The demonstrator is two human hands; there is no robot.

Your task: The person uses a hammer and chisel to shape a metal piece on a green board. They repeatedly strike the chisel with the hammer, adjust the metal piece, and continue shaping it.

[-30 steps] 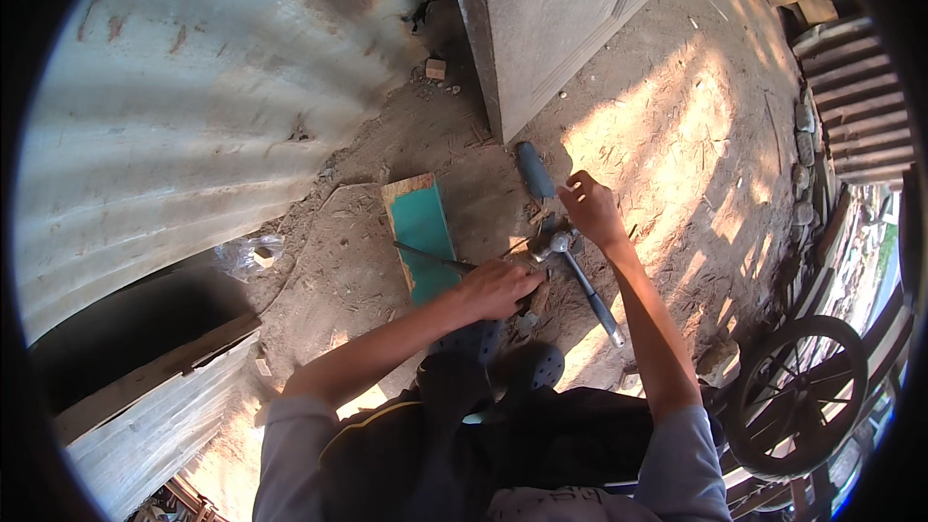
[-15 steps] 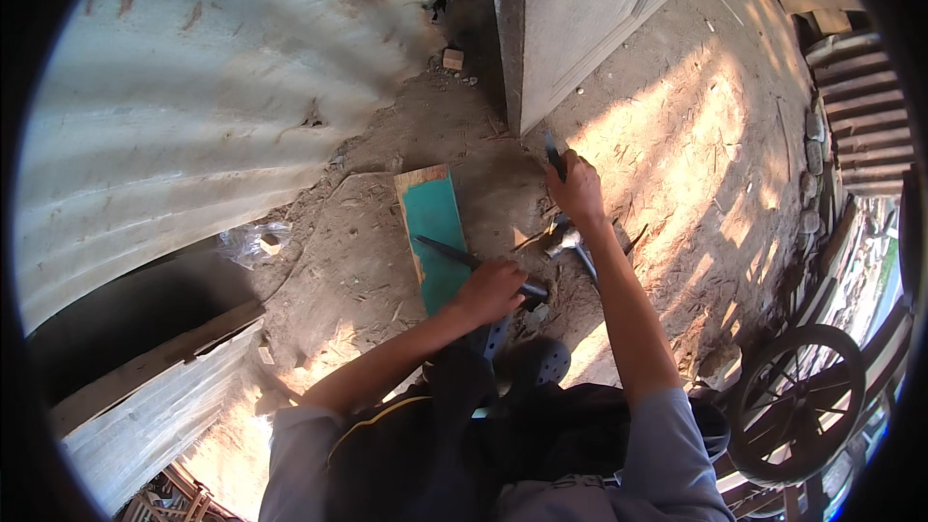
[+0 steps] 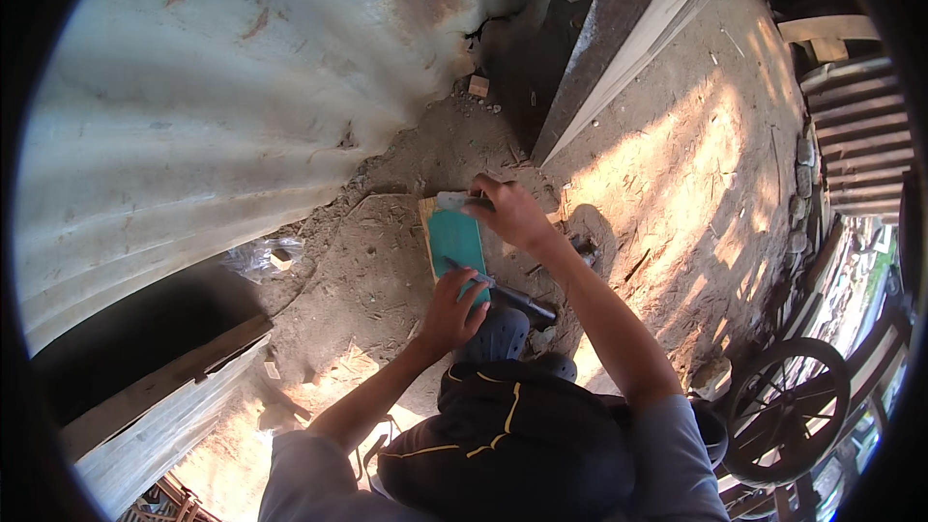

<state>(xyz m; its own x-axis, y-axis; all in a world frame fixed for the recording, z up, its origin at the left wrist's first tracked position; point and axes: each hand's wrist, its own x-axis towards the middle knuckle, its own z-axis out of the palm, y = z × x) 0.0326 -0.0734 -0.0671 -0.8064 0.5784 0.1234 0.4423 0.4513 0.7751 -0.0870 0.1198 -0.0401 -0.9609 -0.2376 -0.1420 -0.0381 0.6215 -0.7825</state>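
A teal-faced board [image 3: 454, 240] with a bare wooden edge lies on the dirt floor in front of me. My right hand [image 3: 507, 213] is closed round a scraper [image 3: 451, 201] with a pale flat blade, which meets the board's far end. Over the near part of the board lies my left hand [image 3: 451, 314], its fingers apart. Beneath those fingers, a long dark knife-like tool [image 3: 527, 305] slants across the board, its thick black handle pointing right. Part of its narrow end is hidden by the hand.
A corrugated metal sheet [image 3: 213, 126] rises on the left. Ahead, an upright wooden panel [image 3: 619, 58] stands on the ground. My dark clog [image 3: 493, 333] is close to the board. A spoked wheel [image 3: 788, 411] sits at the lower right.
My right hand has brought the scraper leftward onto the board's far end. My left hand has shifted nearer and left, its fingers now spread over the board. The view has tilted slightly.
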